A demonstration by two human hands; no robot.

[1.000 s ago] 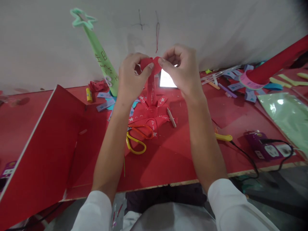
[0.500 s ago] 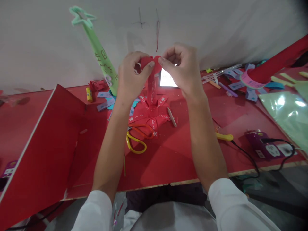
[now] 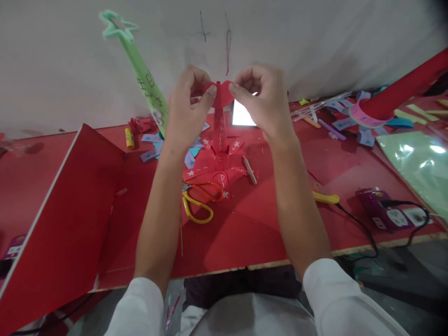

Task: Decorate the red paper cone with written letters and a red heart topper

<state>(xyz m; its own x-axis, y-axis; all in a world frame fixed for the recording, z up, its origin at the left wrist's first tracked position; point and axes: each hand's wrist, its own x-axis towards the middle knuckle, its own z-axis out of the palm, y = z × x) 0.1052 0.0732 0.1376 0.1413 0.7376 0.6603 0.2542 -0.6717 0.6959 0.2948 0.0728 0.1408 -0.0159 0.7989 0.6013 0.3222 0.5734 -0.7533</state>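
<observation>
A red paper piece with rounded lobes (image 3: 227,94) sits at the top of an upright red paper tube (image 3: 219,130). My left hand (image 3: 189,105) pinches its left side between thumb and fingers. On the other side, the thumb and fingers of my right hand (image 3: 264,100) are closed on the right lobe. Lettered red strips with white stars (image 3: 235,145) spread out round the tube's foot. Scissors with orange and yellow handles (image 3: 199,205) lie in front of it, and a pale pencil-like stick (image 3: 249,170) rests to its right.
A green paper tube (image 3: 145,81) leans at left behind a standing red board (image 3: 66,205). A lit screen (image 3: 243,114) stands behind my right hand. To the right are a yellow-handled corded tool (image 3: 326,199), a purple box (image 3: 383,212) and a red tube (image 3: 402,93).
My left hand has shifted slightly left and up, uncovering more of the red tube's top. The right hand stays almost in place, still pinching the red piece.
</observation>
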